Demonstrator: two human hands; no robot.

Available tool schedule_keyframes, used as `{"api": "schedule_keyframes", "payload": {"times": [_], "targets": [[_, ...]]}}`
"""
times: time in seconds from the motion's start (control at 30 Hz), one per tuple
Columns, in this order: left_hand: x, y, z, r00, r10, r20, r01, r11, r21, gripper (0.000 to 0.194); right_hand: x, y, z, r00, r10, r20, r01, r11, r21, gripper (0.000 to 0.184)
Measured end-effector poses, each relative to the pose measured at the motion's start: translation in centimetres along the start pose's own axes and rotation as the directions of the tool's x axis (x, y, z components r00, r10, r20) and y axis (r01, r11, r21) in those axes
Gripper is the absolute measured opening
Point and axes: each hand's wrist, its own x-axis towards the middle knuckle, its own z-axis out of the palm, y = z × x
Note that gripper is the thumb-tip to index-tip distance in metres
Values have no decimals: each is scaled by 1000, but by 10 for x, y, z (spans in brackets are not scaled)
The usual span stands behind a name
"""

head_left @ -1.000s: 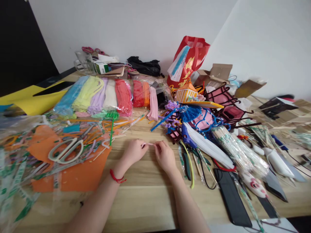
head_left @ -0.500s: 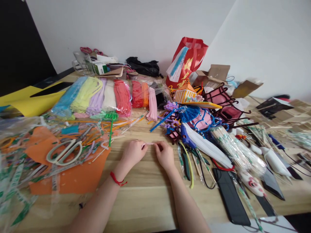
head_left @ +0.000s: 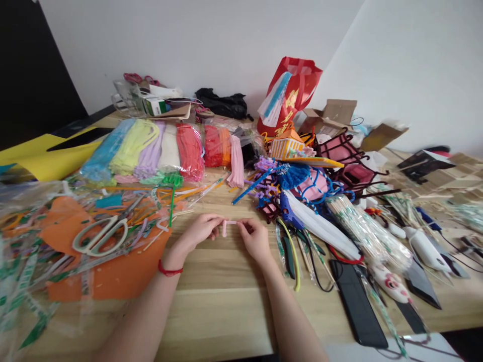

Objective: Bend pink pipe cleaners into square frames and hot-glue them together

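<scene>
A short pink fuzzy stem is bent into an L between my two hands, just above the wooden table. My left hand, with a red string on its wrist, pinches the bent-down end with its fingertips. My right hand is curled and pinches the other end. Both hands hover near the middle of the table. White-handled scissors lie to the left on orange felt.
Packs of coloured fuzzy stems lie behind the hands. A heap of woven craft pieces, bamboo skewers and a black phone crowd the right. A red bag stands at the back. Plastic wrappers cover the left.
The pink stem was held straight between both hands; now its left end is bent downward. My left hand has turned and shifted slightly left, its fingers more extended.
</scene>
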Motion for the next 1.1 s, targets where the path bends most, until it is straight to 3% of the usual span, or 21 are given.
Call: {"api": "schedule_keyframes", "payload": {"times": [0.33,0.67,0.9,1.1], "targets": [[2,-7,-1,993,-1,114,14,994,-109,28,-2,-9,1,999,17,-36,-16,1000,5,20],[4,-10,0,996,-25,86,28,999,-35,26,-1,-5,-1,999,-21,-40,20,999,-28,19],[6,-8,0,1000,22,6,-22,1000,-9,29,-2,-6,-2,996,-88,12,88,995,-46,17],[5,-7,6,999,39,11,-39,999,9,31,-2,-9,2,986,-155,60,157,987,-31,17]]}}
